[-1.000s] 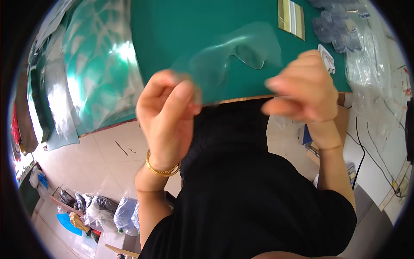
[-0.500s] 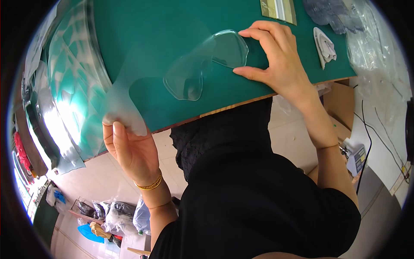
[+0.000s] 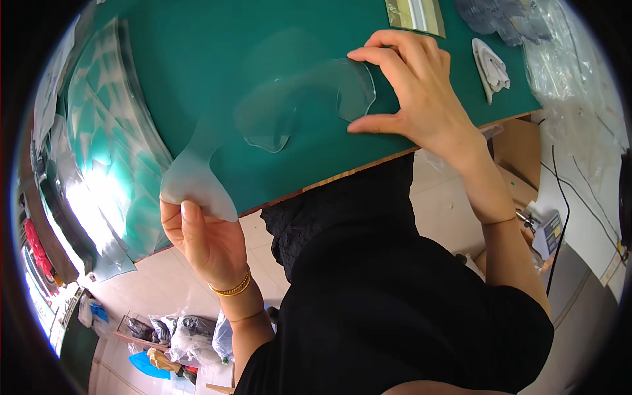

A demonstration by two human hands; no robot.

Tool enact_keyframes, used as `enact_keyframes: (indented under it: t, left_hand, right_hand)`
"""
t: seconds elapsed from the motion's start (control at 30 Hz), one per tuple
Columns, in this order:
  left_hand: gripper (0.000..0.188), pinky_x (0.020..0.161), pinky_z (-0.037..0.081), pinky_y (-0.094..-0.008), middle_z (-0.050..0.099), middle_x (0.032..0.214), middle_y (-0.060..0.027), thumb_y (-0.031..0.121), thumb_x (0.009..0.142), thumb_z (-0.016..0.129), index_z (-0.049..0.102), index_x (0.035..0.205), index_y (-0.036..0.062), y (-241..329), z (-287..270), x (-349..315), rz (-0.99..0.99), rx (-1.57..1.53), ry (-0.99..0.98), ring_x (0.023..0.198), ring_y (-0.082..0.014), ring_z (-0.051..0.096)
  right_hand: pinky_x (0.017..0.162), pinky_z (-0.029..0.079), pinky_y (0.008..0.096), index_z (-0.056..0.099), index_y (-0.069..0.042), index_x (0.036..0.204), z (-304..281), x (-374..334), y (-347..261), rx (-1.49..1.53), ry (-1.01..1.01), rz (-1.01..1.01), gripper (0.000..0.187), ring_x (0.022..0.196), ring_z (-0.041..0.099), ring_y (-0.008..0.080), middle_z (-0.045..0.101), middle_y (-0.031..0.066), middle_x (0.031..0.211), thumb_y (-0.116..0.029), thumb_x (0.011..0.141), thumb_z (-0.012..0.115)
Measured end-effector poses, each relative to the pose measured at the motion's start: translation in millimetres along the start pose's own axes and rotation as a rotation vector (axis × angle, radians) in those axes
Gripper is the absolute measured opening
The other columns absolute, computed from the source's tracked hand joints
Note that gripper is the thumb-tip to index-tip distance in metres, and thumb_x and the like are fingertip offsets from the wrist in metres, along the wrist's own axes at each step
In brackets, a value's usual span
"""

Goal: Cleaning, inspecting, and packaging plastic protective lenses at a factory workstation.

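Observation:
My left hand (image 3: 209, 240) pinches the end of a frosted, see-through plastic film (image 3: 197, 172) between thumb and fingers at the near edge of the green tabletop (image 3: 191, 39). The film narrows and runs away from that hand toward a clear goggle-shaped lens (image 3: 356, 92) with two rounded lobes. Where film and lens meet is too faint to tell. My right hand (image 3: 421, 92) grips the lens's right lobe by its upper and lower edges, between forefinger and thumb. The left lobe lies over the green surface.
Layered clear plastic sheets (image 3: 108, 151) lie along the table's left side. A folded white cloth (image 3: 490, 69) rests at right, near a yellowish flat packet (image 3: 417, 16) and clear plastic wrapping (image 3: 566, 85). Bagged items (image 3: 191, 339) stand low at the left.
The lens has tilted and shifted, its right lobe lower and its left lobe farther left. My right hand has moved slightly left. The film's held end has dropped a little with my left hand.

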State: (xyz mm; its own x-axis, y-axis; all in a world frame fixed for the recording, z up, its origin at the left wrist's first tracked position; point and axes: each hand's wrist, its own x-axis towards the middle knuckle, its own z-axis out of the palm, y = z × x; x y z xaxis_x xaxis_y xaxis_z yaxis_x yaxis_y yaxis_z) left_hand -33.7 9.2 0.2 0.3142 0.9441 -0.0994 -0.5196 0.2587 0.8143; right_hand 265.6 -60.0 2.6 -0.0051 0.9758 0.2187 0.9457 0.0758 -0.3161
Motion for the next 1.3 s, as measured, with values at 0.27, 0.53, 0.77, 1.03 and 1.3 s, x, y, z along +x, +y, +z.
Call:
enact_keyframes:
  t: [0.27, 0.53, 0.77, 1.03, 1.3]
  left_hand:
    - [0.028, 0.05, 0.048, -0.0283, 0.055, 0.073, -0.0076, 0.016, 0.086, 0.078, 0.052, 0.082, 0.006, -14, 19, -1, 0.026, 0.127, -0.247, 0.057, -0.015, 0.052]
    - [0.012, 0.055, 0.054, -0.0282, 0.067, 0.077, -0.0129, 0.005, 0.08, 0.079, 0.068, 0.08, -0.0001, -19, 20, -6, -0.16, 0.147, -0.54, 0.064, -0.0214, 0.066]
    - [0.021, 0.052, 0.053, -0.0266, 0.065, 0.071, -0.0107, 0.014, 0.082, 0.08, 0.065, 0.073, 0.0025, -23, 30, -6, -0.209, 0.223, -0.621, 0.059, -0.0198, 0.064]
    - [0.022, 0.052, 0.052, -0.0274, 0.063, 0.068, -0.0078, 0.019, 0.085, 0.078, 0.064, 0.076, 0.004, -23, 33, -9, -0.11, 0.261, -0.58, 0.057, -0.0185, 0.062]
    - [0.023, 0.053, 0.05, -0.0256, 0.064, 0.068, -0.0045, 0.021, 0.085, 0.078, 0.062, 0.073, 0.0081, -27, 35, 1, -0.044, 0.313, -0.631, 0.057, -0.0165, 0.062]
  right_hand:
    - [0.041, 0.033, 0.0229, 0.06, 0.001, 0.076, -30, -50, -17, 0.835, 0.146, 0.564, 0.02, 0.044, 0.047, 0.0074, 0.055, 0.002, 0.058, -0.009, 0.084, 0.075]
    - [0.062, 0.046, 0.0353, 0.059, -0.002, 0.085, 30, -143, -1, 0.661, -0.722, 0.895, 0.034, 0.069, 0.057, 0.0203, 0.061, 0.0114, 0.077, -0.032, 0.088, 0.073]
    - [0.066, 0.049, 0.044, 0.055, -0.002, 0.089, 66, -208, 6, 0.557, -0.856, 0.796, 0.029, 0.074, 0.06, 0.0375, 0.06, 0.017, 0.078, -0.024, 0.087, 0.073]
    - [0.057, 0.046, 0.0433, 0.056, -0.002, 0.076, -4, -148, -1, 0.388, -0.806, 0.48, 0.026, 0.059, 0.059, 0.035, 0.056, 0.0144, 0.062, -0.018, 0.085, 0.075]
    - [0.07, 0.041, 0.0304, 0.072, -0.018, 0.121, -23, -47, -15, 0.123, -0.062, 0.108, 0.045, 0.082, 0.048, 0.0189, 0.045, 0.003, 0.091, -0.03, 0.078, 0.076]
